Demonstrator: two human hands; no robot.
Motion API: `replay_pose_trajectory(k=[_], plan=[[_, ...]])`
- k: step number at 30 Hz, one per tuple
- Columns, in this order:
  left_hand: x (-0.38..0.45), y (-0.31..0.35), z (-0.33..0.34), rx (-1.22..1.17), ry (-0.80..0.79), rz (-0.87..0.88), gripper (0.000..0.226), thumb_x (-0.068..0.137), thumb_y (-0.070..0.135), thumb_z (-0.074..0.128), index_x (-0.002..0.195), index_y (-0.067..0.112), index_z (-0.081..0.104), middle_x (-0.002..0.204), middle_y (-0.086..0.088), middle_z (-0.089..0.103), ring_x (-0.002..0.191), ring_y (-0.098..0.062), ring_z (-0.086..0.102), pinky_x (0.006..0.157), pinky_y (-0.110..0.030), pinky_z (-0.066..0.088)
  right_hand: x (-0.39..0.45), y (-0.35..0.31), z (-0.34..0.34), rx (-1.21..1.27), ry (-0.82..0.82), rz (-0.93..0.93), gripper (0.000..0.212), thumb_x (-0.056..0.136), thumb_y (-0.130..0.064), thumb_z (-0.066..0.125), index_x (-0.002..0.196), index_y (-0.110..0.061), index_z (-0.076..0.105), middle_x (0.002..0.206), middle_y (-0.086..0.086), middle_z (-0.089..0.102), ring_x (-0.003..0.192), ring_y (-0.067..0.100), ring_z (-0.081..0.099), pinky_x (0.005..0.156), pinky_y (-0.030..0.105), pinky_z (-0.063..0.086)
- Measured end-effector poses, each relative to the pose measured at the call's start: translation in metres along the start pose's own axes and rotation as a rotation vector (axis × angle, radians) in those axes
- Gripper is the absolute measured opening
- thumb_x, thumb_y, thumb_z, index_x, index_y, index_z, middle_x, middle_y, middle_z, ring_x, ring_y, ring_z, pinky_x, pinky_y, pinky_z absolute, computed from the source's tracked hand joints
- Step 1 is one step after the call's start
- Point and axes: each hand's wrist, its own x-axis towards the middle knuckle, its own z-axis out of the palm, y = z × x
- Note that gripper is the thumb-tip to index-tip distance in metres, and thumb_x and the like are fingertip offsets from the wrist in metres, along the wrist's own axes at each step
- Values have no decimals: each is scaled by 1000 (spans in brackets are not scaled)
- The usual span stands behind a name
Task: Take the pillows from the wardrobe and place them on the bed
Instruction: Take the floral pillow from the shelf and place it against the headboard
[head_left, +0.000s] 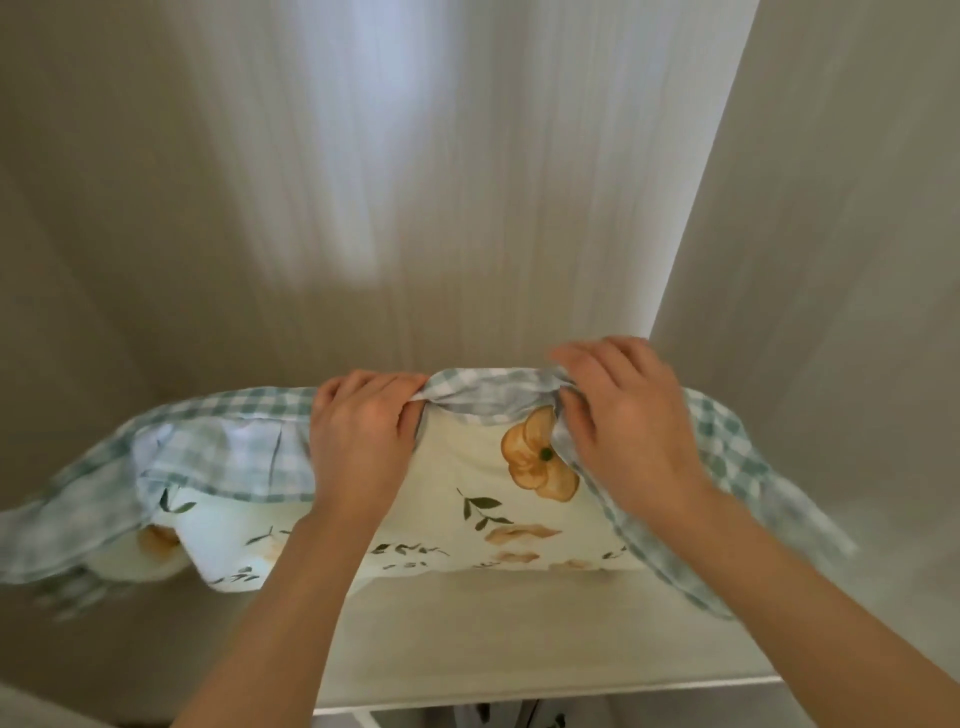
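Observation:
A cream pillow (467, 525) with orange flowers, green leaves and a green-and-white gingham frill lies across a white wardrobe shelf (509, 639). My left hand (358, 431) grips the pillow's top edge left of centre, fingers curled into the fabric. My right hand (628, 421) clutches the gingham frill just right of centre, beside a large orange flower. The frill hangs loose past both ends of the pillow. The pillow's left end droops over the shelf's side. The bed is out of sight.
The wardrobe's pale back panel (415, 182) rises behind the pillow, and a side wall (831, 260) closes in on the right. The shelf's front edge (545, 693) runs below my forearms. Dark items show dimly under the shelf.

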Motion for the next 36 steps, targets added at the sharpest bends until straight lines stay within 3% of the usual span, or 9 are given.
replay_pose_trajectory(k=[2,5,12,16,20,22,27,32,36], plan=[[14,-3,9,-9,-18,-44,16,89,21,62,95,17,76,81,-4,75,76,-28,67,79,-39,46,-6,-23,3,34,9,-123,39,81,-8,69,119,-8,63,119,12,65,114,34,55,96,49,44],[33,-4,18,-48,6,-79,18,84,17,70,101,17,75,87,-5,75,81,-30,67,81,-41,49,-10,-46,18,40,-166,-241,40,91,-33,55,126,-13,57,130,10,57,124,31,49,105,48,37],[-6,-8,32,-218,125,-81,29,91,14,63,118,4,69,126,-11,64,120,-27,57,104,-47,45,46,-11,62,-78,-472,22,79,89,-69,14,149,-19,24,156,12,27,144,37,20,116,52,14],[-69,-14,50,-279,57,-270,44,86,3,68,129,8,61,143,-10,50,136,-28,42,108,-50,41,73,6,95,-195,-523,51,78,88,-71,12,145,-22,31,143,12,48,128,36,43,106,52,24],[-121,-16,70,-188,-369,-701,81,92,48,56,156,22,13,164,-8,2,149,-36,3,117,-58,18,77,15,121,-237,-553,142,79,87,-72,10,139,-20,40,129,13,59,116,36,54,99,52,32],[-141,-16,79,-222,-546,-905,91,90,64,42,155,28,-11,162,-8,-20,148,-42,-10,116,-61,11,64,17,134,-174,-612,204,78,88,-72,9,136,-20,42,123,12,62,111,36,57,96,52,36],[-174,-29,94,-141,-513,-813,103,80,83,5,156,14,0,161,-21,-17,141,-53,-22,107,-57,-19,-8,17,167,85,-827,376,90,75,-84,-1,133,-26,38,105,9,68,97,35,63,88,51,48],[-173,-42,83,-387,-309,-884,98,81,53,67,154,22,10,159,7,-14,148,-30,-15,115,-58,24,-52,26,176,178,-884,597,70,89,-71,14,125,-20,46,106,13,66,97,35,61,86,44,47],[-176,-33,80,-451,-198,-1089,116,69,49,81,152,30,1,158,4,-1,144,-36,12,109,-57,35,-63,23,177,144,-768,566,72,90,-67,15,132,-18,46,122,15,58,106,38,56,91,47,46]])
